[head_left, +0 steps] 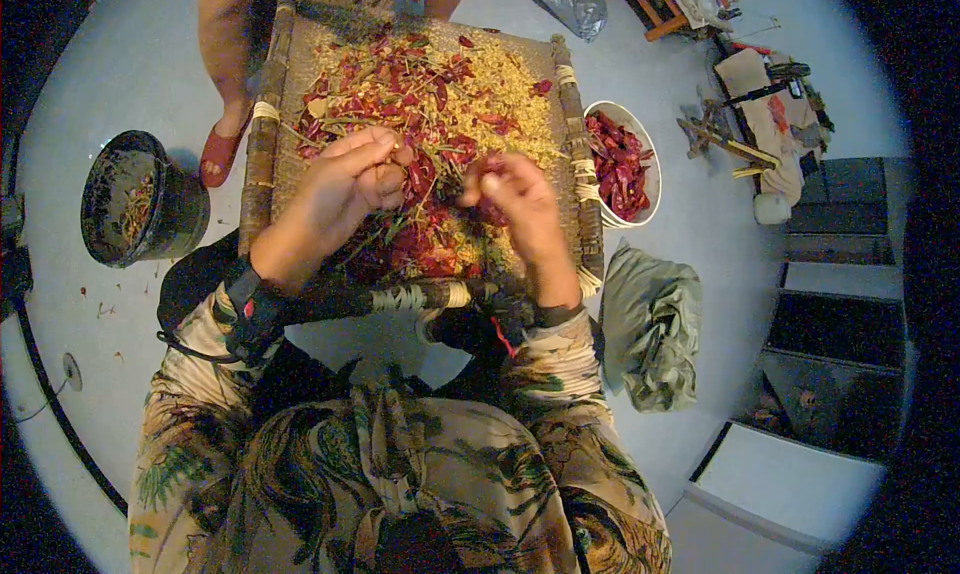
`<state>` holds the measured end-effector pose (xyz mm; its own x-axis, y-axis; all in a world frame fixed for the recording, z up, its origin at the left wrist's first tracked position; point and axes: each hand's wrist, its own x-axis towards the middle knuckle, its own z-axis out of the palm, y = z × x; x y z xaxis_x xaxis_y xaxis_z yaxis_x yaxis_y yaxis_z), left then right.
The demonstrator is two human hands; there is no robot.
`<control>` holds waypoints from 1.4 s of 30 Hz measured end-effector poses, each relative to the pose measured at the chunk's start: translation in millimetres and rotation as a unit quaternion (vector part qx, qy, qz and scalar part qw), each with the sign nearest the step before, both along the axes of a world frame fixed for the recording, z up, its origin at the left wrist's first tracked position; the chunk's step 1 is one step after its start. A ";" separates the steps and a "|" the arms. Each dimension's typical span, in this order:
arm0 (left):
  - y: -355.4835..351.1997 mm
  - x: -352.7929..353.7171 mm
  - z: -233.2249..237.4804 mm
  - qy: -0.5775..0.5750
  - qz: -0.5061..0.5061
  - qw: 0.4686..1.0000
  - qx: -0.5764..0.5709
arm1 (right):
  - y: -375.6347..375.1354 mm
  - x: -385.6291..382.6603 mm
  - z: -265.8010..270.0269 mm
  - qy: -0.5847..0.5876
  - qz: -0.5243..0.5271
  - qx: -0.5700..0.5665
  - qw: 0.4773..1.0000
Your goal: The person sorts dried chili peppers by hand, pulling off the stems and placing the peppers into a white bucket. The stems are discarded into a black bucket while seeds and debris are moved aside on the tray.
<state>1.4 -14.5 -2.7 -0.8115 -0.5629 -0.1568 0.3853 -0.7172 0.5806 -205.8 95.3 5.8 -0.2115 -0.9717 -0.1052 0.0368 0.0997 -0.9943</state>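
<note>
Black bucket (192,212): well left of the left fingers (380,186), on the floor (725,304); round, dark-walled, with thin scraps (138,206) inside.
Red sandal (222,156): beyond and left of the left fingers, on another person's foot (240,114).
Woven frame (262,154): beneath the fingers; rough wooden rails, pale lashings, mesh bed.
Left hand (345,182): fingertips pinched narrow above the pile; cannot tell whether they hold anything.
Dried peppers (415,249): below and between the fingers of both hands; wrinkled, glossy, dark red, mixed with stalks.
Yellow grains (535,129): just beyond the right fingers, loose, reaching the right rail.
Right hand (522,202): fingers curled and blurred, near the right rail; any hold cannot be told.
White bucket (656,174): right of the right fingers, outside the rail; smooth rim, red peppers inside.
Green bag (650,324): right of the right fingers and nearer the wearer; slack, creased.
</note>
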 end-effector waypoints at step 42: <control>37.2 -32.2 -24.7 -0.335 0.087 0.781 -0.520 | -0.8 29.0 -29.2 -0.226 -0.046 0.130 0.964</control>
<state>-30.8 22.7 -27.4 -0.6411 -0.7607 0.1017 -0.2151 0.3053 0.9276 -176.7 94.5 -23.4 -0.1714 -0.8796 -0.4437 0.4811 0.3183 -0.8169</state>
